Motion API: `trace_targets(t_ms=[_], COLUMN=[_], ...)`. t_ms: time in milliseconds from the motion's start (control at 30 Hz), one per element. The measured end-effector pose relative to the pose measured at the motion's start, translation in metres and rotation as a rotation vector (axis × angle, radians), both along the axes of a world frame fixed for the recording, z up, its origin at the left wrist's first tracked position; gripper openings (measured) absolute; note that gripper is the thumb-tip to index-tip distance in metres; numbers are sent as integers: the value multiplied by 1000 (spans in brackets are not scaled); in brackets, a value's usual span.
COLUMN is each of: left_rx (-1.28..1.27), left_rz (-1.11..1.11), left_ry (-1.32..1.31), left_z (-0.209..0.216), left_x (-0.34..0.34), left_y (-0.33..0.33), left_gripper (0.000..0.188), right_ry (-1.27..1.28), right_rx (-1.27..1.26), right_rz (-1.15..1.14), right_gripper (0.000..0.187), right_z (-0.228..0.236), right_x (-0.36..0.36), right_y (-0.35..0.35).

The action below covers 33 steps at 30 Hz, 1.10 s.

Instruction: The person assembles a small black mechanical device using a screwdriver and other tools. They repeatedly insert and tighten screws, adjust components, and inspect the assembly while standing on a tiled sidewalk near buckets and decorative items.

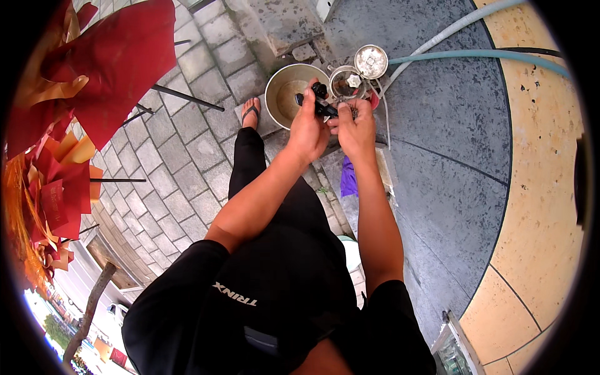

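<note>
A black part (321,107) is clasped in the grip of the left hand (307,130), over the right rim of the pan (280,94); its right end is pinched by the right hand (357,130). Room beyond is narrowed by a bowl (332,80) and a tin (371,60). Wider room is offered by the slab (437,112) at right, its curved edge crossed by a blue hose (462,55).

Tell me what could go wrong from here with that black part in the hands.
The black part is held up between the left hand and right hand, so a slip might drop it, perhaps into the metal basin close by. The foot in a flip-flop is beside that basin with its toes exposed, so a stray drop could hit it. The teal hose reaches the small round containers; a snag might knock them.
</note>
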<state>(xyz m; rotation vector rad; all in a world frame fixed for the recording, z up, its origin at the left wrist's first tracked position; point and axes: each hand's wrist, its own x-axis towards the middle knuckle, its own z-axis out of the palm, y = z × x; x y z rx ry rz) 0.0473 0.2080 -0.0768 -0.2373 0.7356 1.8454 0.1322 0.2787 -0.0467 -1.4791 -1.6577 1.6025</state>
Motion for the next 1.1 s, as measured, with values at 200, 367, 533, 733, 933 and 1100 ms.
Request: trace_targets(t_ms=[200,367,533,733,933,1100], left_rx=[49,106,-151,-214,-256,-320], left_rz=[-264,-590,-789,-570,-494,-491], left_ry=[-29,-259,-109,-208,-92,95], left_z=[-9,8,3,-3,6,12], left_x=[-17,-55,-47,-35,-25,-25], left_y=[-29,-44,-35,-45,-42,-41], left_gripper=[45,47,37,33,32,30], right_ry=[-164,-232,-223,-106,-46,-27], right_rx=[203,280,361,948,834,917], right_rz=[164,430,663,426,662,788], right_gripper=[20,17,16,16,26,27], right_z=[-14,38,52,70,36,35], right_x=[18,16,9,7,26,27], right_y=[25,27,26,24,-12,-9])
